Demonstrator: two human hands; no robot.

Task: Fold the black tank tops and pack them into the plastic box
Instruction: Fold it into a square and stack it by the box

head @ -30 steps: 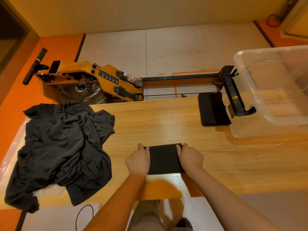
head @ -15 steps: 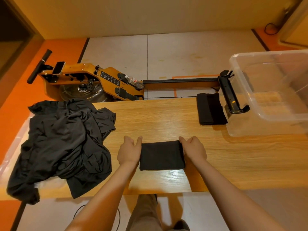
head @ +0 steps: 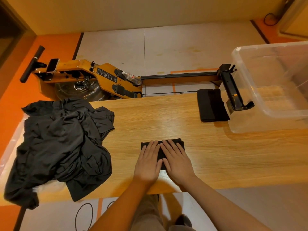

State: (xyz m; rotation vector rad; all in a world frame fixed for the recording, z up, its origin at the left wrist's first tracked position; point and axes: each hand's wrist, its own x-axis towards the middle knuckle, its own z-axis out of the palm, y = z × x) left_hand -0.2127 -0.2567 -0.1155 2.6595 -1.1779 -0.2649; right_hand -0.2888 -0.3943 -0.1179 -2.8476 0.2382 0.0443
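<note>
1. While nothing black shows inside the visible part of the plastic box point(head: 266, 114), packing looks not yet started; the box's right side is cut off, so I can't vouch for that part
2. Done so far, judging by the layout: two tops folded. One small folded tank top point(head: 159, 155) sits directly under both hands; a second folded top point(head: 212, 105) lies ahead of and to the right of the right hand, touching or just beside the box's near-left corner
3. Left to do: a crumpled pile of tank tops point(head: 61, 144) sits well off to the left of the left hand, draped partly over the bench point(head: 166, 117) edge. Count unclear, several at least. All need folding, then everything goes into the box. My estimate is that the task is at an early stage
4. Left hand point(head: 147, 164): palm down, fingers straight and slightly spread, pressing flat on the left half of the folded tank top. Grips nothing
5. Right hand point(head: 176, 161): same pose on the right half, fingers straight and pointing away from the body, index fingers of the two hands almost touching. Grips nothing
6. Both forearms come in from the near bench edge and converge on the fold. This reads as flattening the last fold; the likely next move is a pickup and a carry right, toward the box
7. The rowing machine point(head: 93, 77) on the floor beyond the bench is not part of the job
</note>
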